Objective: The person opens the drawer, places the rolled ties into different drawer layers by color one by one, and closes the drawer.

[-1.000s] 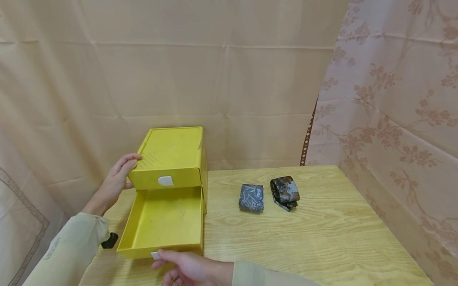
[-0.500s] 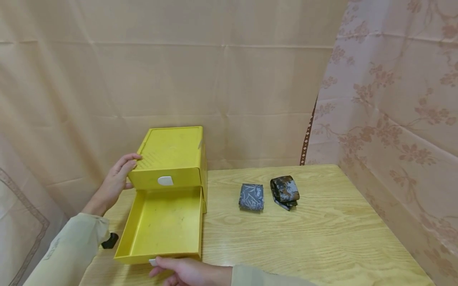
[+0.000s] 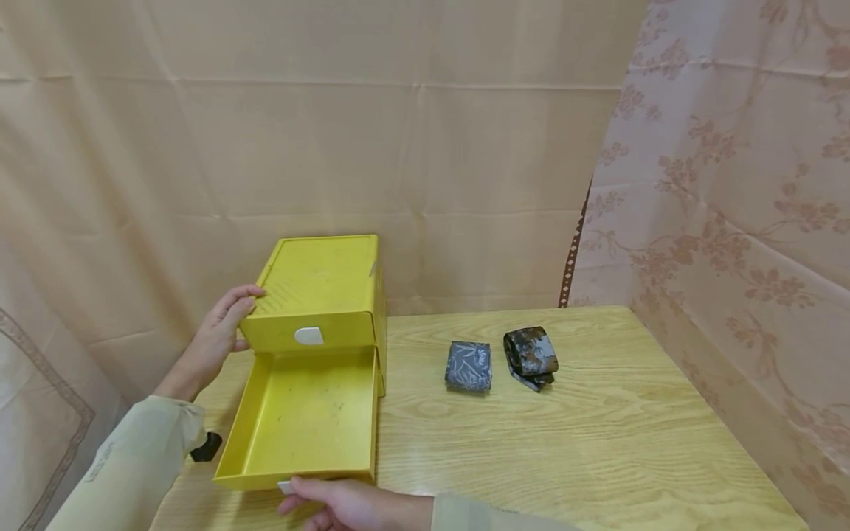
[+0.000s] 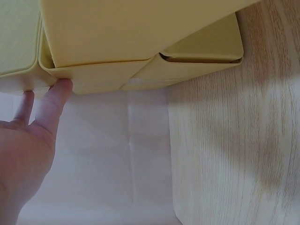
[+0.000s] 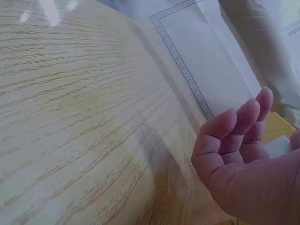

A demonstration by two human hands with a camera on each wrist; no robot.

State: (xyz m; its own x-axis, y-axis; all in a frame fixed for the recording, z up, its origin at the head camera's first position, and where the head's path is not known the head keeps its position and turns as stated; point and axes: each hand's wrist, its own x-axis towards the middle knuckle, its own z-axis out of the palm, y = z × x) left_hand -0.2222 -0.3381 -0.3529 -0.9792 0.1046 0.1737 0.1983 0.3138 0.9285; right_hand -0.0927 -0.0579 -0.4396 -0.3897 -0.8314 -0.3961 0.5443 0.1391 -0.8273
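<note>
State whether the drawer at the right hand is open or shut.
Open: in the head view, the drawer juts out past the top drawer, its inside visible.

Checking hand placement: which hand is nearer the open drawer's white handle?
Right: the right hand touches the white handle; the left hand is farther back, against the cabinet.

the left arm [image 3: 122, 464], in a pale grey-green cloth sleeve, slants up and inward; the bare left hand [image 3: 211, 333] reaches forward, fingers extended. lower down, the matching-sleeved right arm [image 3: 488, 514] reaches leftward, the bare right hand [image 3: 348, 504] pinching with its thumb uppermost, outer fingers loosely curled.
</note>
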